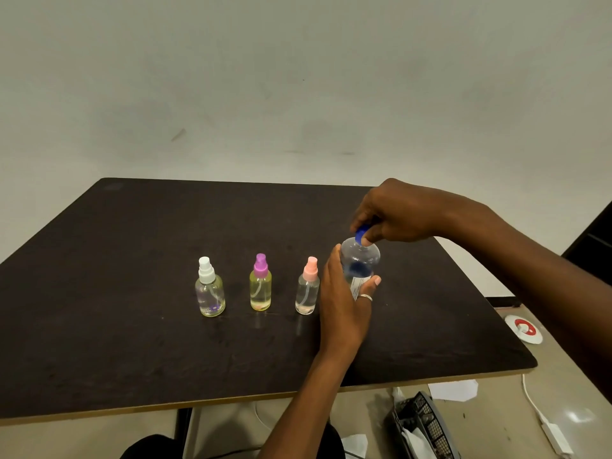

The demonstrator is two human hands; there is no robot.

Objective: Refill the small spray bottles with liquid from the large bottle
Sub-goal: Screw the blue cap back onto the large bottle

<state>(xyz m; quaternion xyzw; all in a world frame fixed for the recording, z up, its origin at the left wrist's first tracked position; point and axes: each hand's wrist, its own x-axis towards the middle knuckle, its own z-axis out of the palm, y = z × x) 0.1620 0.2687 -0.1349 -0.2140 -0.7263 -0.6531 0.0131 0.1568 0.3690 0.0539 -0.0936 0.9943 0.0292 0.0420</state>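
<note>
Three small spray bottles stand in a row on the dark table (132, 246): one with a white cap (209, 288), one with a purple cap (260, 284) and yellowish liquid, one with a pink cap (308, 287). Just right of them stands the large clear bottle (361, 260). My left hand (342, 306) grips its body from the near left side. My right hand (394, 213) comes from the right and pinches the bottle's blue cap (361, 234) from above. The lower part of the large bottle is hidden behind my left hand.
Beyond the table's right edge lies a white disc with a red mark (525, 328) on the floor. A dark mesh basket (424, 425), paper scraps and a white cable (543, 415) sit on the floor below the table's near right corner.
</note>
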